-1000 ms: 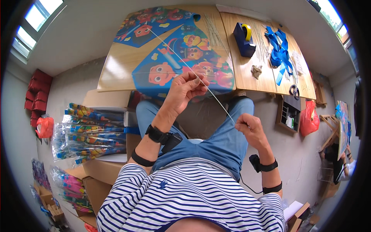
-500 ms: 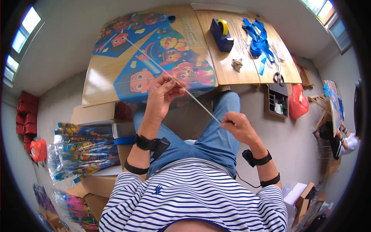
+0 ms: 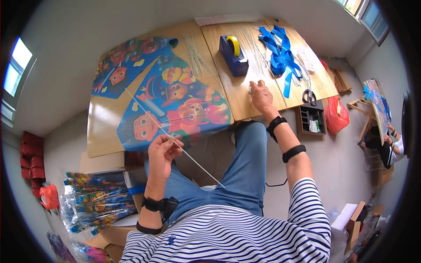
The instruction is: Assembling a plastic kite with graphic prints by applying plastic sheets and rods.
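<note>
While your left hand (image 3: 164, 154) pinches the thin pale rod (image 3: 197, 163) near its middle, your right hand (image 3: 263, 97) is well apart from it, over the table (image 3: 274, 90).
The rod's long axis slants from your far left, where one end reaches over the blue printed sheet (image 3: 193, 116), down to your near right, where the other end lies above your jeans (image 3: 247, 162); thumb and fingers of the left hand stand narrow around it, so that hand is the nearer. Your right hand sits farther forward and to the right, beyond the rod's near end, with its fingertips at a small pale lump (image 3: 251, 90) just nearer you than the tape dispenser (image 3: 234, 63); you cannot tell whether they grip it.
</note>
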The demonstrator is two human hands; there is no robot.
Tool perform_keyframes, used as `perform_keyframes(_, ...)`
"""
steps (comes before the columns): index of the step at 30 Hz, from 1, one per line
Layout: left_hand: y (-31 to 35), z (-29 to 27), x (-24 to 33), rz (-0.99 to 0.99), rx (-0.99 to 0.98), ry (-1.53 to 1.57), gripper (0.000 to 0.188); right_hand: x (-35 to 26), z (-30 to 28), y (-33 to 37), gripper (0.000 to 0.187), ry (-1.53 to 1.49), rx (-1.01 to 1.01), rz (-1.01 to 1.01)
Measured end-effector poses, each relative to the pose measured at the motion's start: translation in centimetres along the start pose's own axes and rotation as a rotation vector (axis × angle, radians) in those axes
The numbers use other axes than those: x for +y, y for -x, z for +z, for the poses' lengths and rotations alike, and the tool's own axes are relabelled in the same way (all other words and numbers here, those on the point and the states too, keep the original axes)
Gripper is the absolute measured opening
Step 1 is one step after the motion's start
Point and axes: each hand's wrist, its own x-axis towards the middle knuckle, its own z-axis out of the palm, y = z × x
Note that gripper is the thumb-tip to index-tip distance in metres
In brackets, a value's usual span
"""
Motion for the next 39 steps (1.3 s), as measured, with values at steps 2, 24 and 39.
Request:
perform_keyframes(2, 0.2, -0.4, 0.0, 0.011, 0.061, 0.027, 0.009, 1.8, 2.1, -1.1, 0.029, 0.069, -0.026, 0.013)
perform_keyframes(24, -0.2, -1.4, 0.3, -0.025, 0.142, 0.006, 0.007, -2.2, 0.5, -13.6, 0.072, -0.338, -0.078, 0.232)
perform_keyframes(39, -0.1, -1.1, 0.0, 0.008, 0.136, 0.018, 0.008, -2.3, 0.0, -14.3, 0.045, -0.854, -0.104, 0.430)
